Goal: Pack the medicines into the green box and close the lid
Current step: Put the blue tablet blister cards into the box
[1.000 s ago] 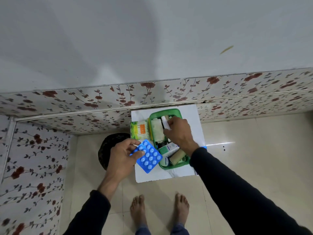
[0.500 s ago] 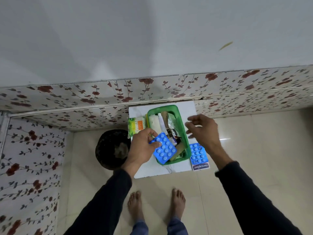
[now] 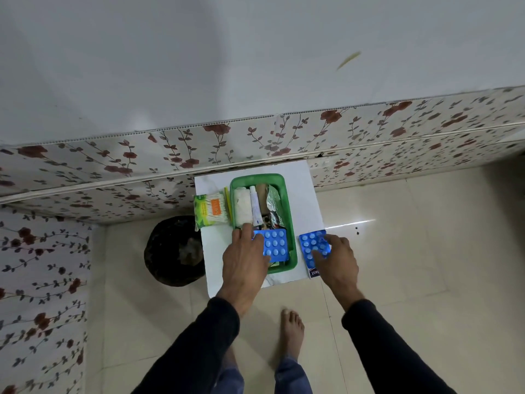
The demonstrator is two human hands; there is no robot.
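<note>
The green box [image 3: 290, 211] stands open on a small white table [image 3: 308, 191]. It holds a white gauze roll [image 3: 242, 206], a white tube [image 3: 254, 204] and a foil strip [image 3: 274, 204]. A blue blister pack [image 3: 275, 245] lies at the near end of the box, with my left hand [image 3: 244, 261] holding its left edge. A second blue blister pack [image 3: 311, 243] lies on the table right of the box, over a small carton. My right hand [image 3: 336, 258] closes its fingers over it.
A pack of cotton buds [image 3: 211, 212] lies on the table left of the box. A round black bin [image 3: 170, 251] stands on the floor to the left. The floral wall panel runs close behind the table. My bare feet are below.
My left hand has lowered the blue blister pack into the near end of the box. My right hand left the box, hovered open, then came down onto the second blister pack.
</note>
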